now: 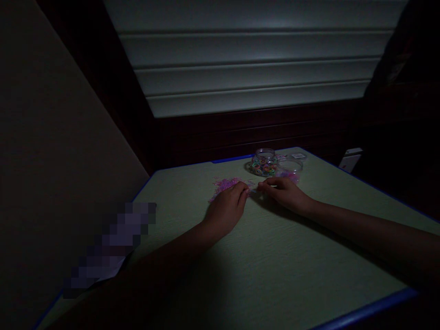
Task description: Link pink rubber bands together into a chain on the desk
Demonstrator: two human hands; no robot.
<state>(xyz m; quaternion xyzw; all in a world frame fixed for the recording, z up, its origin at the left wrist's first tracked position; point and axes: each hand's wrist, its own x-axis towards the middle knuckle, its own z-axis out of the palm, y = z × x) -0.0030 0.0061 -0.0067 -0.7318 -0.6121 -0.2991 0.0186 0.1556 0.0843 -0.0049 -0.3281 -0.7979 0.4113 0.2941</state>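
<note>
My left hand is closed in a pinch at the right side of a loose pile of small pink pieces, perhaps little rubber bands, and partly covers it. Just to its right, my right hand is also pinched, with its fingertips a short gap from the left ones. Something small and pale shows between the fingertips, too dim to name. Behind the hands is a clear jar of multicoloured bands. Beside it stands a clear round container with pink contents, just beyond my right hand.
The pale green table has a blue edge. A flat clear lid or case with a white label lies at the far right. A blurred-out flat item rests along the left edge. Behind are a slatted shutter and a wall.
</note>
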